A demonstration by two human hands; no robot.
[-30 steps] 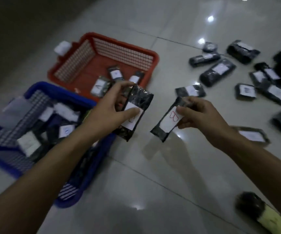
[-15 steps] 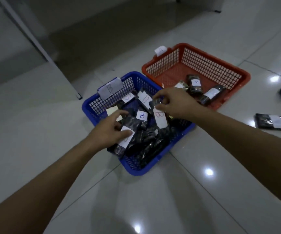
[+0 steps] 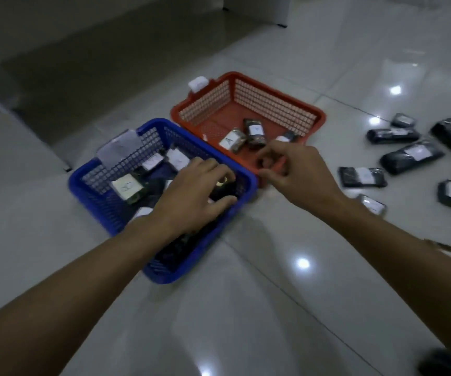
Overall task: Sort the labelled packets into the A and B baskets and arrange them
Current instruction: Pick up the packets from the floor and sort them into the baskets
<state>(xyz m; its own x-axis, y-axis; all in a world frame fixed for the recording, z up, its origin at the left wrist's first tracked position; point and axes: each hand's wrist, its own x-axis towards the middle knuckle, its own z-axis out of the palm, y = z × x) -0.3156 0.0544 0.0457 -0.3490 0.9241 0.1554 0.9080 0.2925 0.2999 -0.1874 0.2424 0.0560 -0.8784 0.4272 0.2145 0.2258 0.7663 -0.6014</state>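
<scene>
While the left hand (image 3: pixel 191 196) is pressed palm-down into the blue basket (image 3: pixel 246 183), its fingers are seen spread and curled over the dark packets beneath; whether one is actually gripped cannot be told, the palm hiding the contact. Just beyond its fingertips white labels are noted, lettering mostly blurred; a lighter labelled packet (image 3: pixel 128 188) lies to its left. A label card (image 3: pixel 120 150) is clipped to the far rim.

The right hand (image 3: pixel 292 169) is held over the seam where the blue basket touches the red basket (image 3: pixel 319 118). Fingers are loosely curled, thumb and forefinger near each other, nothing visibly held. Just beyond it, inside the red basket, a packet marked A (image 3: pixel 231 141) and a second A packet (image 3: pixel 255 131) are seen, a third partly hidden by the knuckles. A tag (image 3: pixel 197 84) sits on the red basket's far corner.

Well to the right of the right hand, unsorted packets (image 3: pixel 362 177) are scattered on the tiled floor (image 3: pixel 273 308).

Risks judged: labels are easily misread in dim light and glare, so a packet could be dropped in the wrong basket; the blue basket's pile is loose and may slide when pressed, undoing any arrangement; with the baskets touching, a release over the seam could fall either side.
</scene>
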